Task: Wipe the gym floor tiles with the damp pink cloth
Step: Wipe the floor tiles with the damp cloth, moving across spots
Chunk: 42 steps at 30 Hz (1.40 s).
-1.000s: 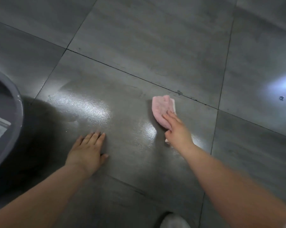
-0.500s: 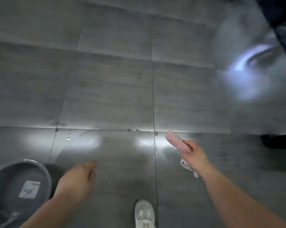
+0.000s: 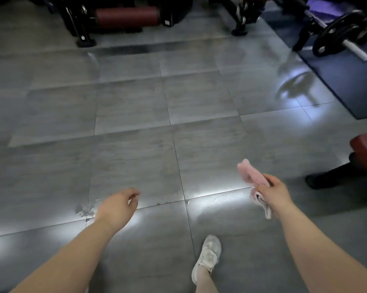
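Gripping the bunched pink cloth (image 3: 253, 178) clear of the floor tiles (image 3: 132, 163), right of the white shoe (image 3: 208, 255), the right hand (image 3: 273, 192) seems between wipes, while the left hand (image 3: 117, 206) hangs loosely curled, empty

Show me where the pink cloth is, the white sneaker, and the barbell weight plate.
pink cloth (image 3: 249, 173), head view, on the bunched upper end above the right hand.
white sneaker (image 3: 209, 254), head view, on the laced top.
barbell weight plate (image 3: 334, 31), head view, on the black disc's face.
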{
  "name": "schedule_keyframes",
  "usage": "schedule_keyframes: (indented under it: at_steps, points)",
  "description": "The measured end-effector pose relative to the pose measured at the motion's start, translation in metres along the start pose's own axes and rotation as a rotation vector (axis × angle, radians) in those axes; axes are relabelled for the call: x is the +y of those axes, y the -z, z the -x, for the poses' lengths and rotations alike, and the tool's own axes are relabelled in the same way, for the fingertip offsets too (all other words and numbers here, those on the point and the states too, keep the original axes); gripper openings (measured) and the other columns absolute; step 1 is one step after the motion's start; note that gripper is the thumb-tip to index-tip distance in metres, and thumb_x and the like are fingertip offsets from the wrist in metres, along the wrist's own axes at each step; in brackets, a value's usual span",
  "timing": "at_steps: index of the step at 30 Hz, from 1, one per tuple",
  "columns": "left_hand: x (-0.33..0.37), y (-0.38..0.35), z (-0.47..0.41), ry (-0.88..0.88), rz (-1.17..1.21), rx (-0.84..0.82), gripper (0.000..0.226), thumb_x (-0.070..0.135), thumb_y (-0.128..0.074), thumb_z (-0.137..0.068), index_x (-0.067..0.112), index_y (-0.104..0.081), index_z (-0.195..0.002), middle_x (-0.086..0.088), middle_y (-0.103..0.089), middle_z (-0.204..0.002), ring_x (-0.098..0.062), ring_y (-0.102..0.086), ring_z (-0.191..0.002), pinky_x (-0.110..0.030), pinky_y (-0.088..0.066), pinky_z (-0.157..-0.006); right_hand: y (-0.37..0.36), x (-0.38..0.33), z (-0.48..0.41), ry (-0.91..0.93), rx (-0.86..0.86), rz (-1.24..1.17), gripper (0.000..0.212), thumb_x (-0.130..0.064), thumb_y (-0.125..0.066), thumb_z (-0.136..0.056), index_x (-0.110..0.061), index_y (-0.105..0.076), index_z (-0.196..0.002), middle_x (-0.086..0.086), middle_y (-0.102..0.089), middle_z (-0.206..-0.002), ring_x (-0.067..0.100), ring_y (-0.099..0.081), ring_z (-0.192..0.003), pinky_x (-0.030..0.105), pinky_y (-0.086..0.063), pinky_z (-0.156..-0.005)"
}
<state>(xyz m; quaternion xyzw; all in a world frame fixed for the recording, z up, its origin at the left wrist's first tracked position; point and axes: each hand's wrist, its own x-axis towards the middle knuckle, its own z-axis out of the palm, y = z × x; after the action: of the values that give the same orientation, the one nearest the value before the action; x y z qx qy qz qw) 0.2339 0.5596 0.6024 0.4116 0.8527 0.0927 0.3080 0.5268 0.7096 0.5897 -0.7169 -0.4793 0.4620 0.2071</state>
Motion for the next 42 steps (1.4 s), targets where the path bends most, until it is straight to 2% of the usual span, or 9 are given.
schedule_keyframes:
  at_steps: [9,12,19,22,24,27,35,39,42]
  points:
    - [0.039,-0.02,-0.067,0.202,0.055,-0.034,0.029,0.019,-0.039,-0.094,0.02,-0.057,-0.117,0.001,-0.057,-0.128,-0.02,-0.054,-0.115,-0.026,-0.041,-0.09,-0.018,-0.04,-0.103,-0.022,-0.155,0.12,0.012,-0.006,-0.048,-0.082,-0.005,-0.059,-0.088,0.01,-0.054,-0.062,0.022,-0.048,-0.064,0.026,-0.035,-0.049]
    - [0.034,-0.028,-0.094,0.234,0.078,-0.062,0.029,0.019,-0.04,-0.093,0.02,-0.057,-0.116,-0.002,-0.059,-0.127,-0.022,-0.056,-0.112,-0.027,-0.043,-0.091,-0.046,-0.047,-0.132,-0.023,-0.208,0.154,0.016,-0.004,-0.044,-0.08,0.003,-0.058,-0.085,0.006,-0.049,-0.047,0.024,-0.043,-0.051,0.025,-0.033,-0.05]
    - [-0.012,-0.067,-0.199,0.164,0.01,-0.176,0.034,0.021,-0.036,-0.094,0.023,-0.05,-0.125,0.003,-0.051,-0.136,-0.018,-0.048,-0.124,-0.029,-0.039,-0.1,-0.139,-0.022,-0.192,0.055,-0.315,0.235,0.036,0.002,-0.039,-0.084,-0.024,-0.051,-0.062,0.006,-0.043,-0.046,0.015,-0.041,-0.037,0.019,-0.034,-0.04]
    - [-0.046,-0.118,-0.261,0.134,-0.075,-0.24,0.037,0.022,-0.034,-0.095,0.024,-0.043,-0.131,0.003,-0.044,-0.141,-0.019,-0.042,-0.129,-0.029,-0.035,-0.104,-0.2,0.036,-0.231,0.122,-0.324,0.335,0.033,0.006,-0.04,-0.084,-0.021,-0.059,-0.092,0.005,-0.055,-0.074,0.004,-0.05,-0.053,0.021,-0.04,-0.056]
    - [-0.073,-0.164,-0.302,0.135,-0.131,-0.269,0.038,0.022,-0.034,-0.095,0.024,-0.039,-0.133,0.003,-0.04,-0.144,-0.02,-0.039,-0.131,-0.03,-0.033,-0.105,-0.244,0.085,-0.258,0.147,-0.324,0.403,0.038,0.005,-0.044,-0.086,-0.01,-0.052,-0.12,0.007,-0.053,-0.114,0.012,-0.052,-0.082,0.019,-0.036,-0.073]
    - [-0.114,-0.244,-0.351,0.166,-0.127,-0.254,0.04,0.022,-0.035,-0.095,0.022,-0.036,-0.136,0.003,-0.034,-0.148,-0.021,-0.035,-0.134,-0.033,-0.03,-0.108,-0.304,0.16,-0.296,0.205,-0.375,0.506,0.044,0.002,-0.044,-0.088,-0.007,-0.045,-0.131,0.005,-0.041,-0.141,0.024,-0.055,-0.103,0.024,-0.04,-0.083]
    - [-0.2,-0.384,-0.447,0.05,-0.191,-0.246,0.057,0.027,-0.035,-0.095,0.029,-0.003,-0.143,0.005,0.001,-0.156,-0.014,-0.007,-0.144,-0.031,-0.01,-0.117,-0.414,0.297,-0.374,1.102,-0.581,0.854,0.044,-0.018,-0.037,-0.07,-0.025,-0.046,-0.112,-0.003,-0.038,-0.131,0.015,-0.054,-0.1,0.029,-0.057,-0.069]
    - [-0.224,-0.408,-0.49,0.086,-0.153,-0.147,0.063,0.024,-0.038,-0.094,0.024,0.0,-0.143,0.002,0.004,-0.156,-0.015,0.002,-0.145,-0.031,-0.003,-0.118,-0.459,0.318,-0.401,1.345,-0.86,1.092,0.062,-0.036,-0.071,-0.056,-0.039,-0.051,-0.114,-0.009,-0.048,-0.133,0.019,-0.055,-0.11,0.028,-0.055,-0.08]
    - [-0.229,-0.422,-0.506,0.104,-0.091,-0.077,0.061,0.027,-0.038,-0.094,0.022,-0.003,-0.144,0.001,0.007,-0.156,-0.014,0.008,-0.144,-0.031,0.005,-0.118,-0.479,0.32,-0.431,1.551,-0.984,1.419,0.052,-0.057,-0.066,-0.058,-0.049,-0.06,-0.109,-0.018,-0.061,-0.125,0.017,-0.062,-0.111,0.039,-0.036,-0.101]
